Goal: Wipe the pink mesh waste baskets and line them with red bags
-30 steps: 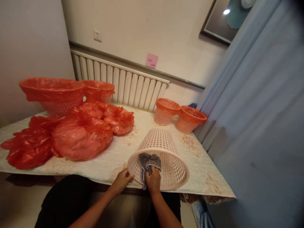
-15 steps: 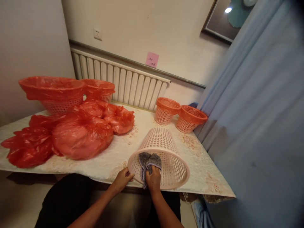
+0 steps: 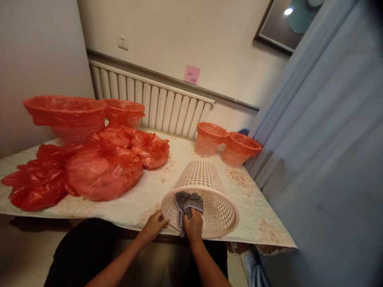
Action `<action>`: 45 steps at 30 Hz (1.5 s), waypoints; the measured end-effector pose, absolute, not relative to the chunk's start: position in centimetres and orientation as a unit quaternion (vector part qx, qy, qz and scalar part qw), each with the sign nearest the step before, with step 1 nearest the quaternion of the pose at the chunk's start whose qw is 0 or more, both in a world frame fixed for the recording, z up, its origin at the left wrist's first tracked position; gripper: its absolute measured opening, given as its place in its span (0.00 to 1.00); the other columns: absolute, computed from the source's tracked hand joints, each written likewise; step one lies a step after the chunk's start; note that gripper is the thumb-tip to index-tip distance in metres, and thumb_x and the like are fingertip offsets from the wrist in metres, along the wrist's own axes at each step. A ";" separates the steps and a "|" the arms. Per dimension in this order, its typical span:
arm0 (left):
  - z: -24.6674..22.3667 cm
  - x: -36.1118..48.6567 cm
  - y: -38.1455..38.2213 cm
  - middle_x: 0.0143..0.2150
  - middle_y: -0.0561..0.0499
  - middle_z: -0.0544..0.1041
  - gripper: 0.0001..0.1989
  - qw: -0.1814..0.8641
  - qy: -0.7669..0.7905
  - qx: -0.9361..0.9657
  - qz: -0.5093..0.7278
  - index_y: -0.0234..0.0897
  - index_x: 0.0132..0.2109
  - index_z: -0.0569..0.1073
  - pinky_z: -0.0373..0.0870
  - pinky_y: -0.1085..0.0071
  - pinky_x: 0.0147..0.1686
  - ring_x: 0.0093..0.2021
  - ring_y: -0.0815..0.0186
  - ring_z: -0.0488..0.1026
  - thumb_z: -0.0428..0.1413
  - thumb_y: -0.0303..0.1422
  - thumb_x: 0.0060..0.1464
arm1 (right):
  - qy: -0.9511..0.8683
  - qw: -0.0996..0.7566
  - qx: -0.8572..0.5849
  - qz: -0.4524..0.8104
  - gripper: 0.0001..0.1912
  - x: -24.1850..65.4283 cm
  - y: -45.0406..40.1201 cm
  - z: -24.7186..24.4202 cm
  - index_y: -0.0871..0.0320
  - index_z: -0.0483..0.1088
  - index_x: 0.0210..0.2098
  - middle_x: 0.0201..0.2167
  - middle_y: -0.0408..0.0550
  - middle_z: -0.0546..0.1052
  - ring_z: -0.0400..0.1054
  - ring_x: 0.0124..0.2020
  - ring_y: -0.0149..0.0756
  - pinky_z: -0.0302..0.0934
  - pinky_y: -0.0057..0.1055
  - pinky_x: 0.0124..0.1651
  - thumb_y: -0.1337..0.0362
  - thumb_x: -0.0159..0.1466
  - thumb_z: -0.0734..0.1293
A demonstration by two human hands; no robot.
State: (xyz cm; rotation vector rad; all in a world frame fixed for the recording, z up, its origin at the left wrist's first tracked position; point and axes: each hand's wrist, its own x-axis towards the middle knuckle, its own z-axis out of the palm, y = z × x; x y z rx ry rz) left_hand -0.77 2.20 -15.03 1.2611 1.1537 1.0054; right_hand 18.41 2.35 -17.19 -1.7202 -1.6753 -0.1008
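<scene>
A pale pink perforated plastic basket lies on its side at the table's front edge, its mouth facing me. My left hand grips the left side of its rim, thumb and fingers closed on it. Inside the mouth, my right hand is closed on a grey cloth with a light purple edge. The cloth rests against the basket's inner left wall, and one end hangs over the lower rim. Some of my right fingers are hidden in its folds.
Several filled red plastic bags cover the table's left part, before two red-lined baskets. At the back right stand two smaller lined baskets. A patterned cloth covers the table. A radiator is behind; a blue curtain hangs right.
</scene>
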 end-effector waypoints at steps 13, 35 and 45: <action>-15.0 -0.8 2.2 0.28 0.54 0.71 0.18 0.539 0.485 0.539 0.428 0.33 0.36 0.73 0.69 0.68 0.30 0.28 0.65 0.68 0.59 0.43 0.42 | -0.645 0.378 -0.664 -0.004 0.16 18.3 2.2 -16.9 0.60 0.72 0.43 0.41 0.57 0.75 0.69 0.46 0.46 0.62 0.40 0.51 0.70 0.57 0.60; -7.7 -2.1 -0.9 0.32 0.49 0.73 0.11 0.281 0.482 0.713 0.425 0.38 0.34 0.70 0.66 0.67 0.38 0.34 0.60 0.70 0.48 0.38 0.57 | -0.705 0.377 -0.581 0.156 0.15 14.4 1.9 -9.9 0.56 0.72 0.40 0.36 0.47 0.75 0.68 0.38 0.37 0.62 0.29 0.43 0.69 0.54 0.63; -3.1 -2.5 -1.1 0.30 0.54 0.67 0.07 0.191 0.494 0.724 0.442 0.40 0.35 0.65 0.63 0.70 0.34 0.31 0.65 0.66 0.48 0.36 0.59 | -0.698 0.278 -0.652 0.101 0.21 20.1 1.6 -11.7 0.53 0.74 0.40 0.40 0.51 0.72 0.67 0.37 0.39 0.59 0.32 0.42 0.76 0.51 0.62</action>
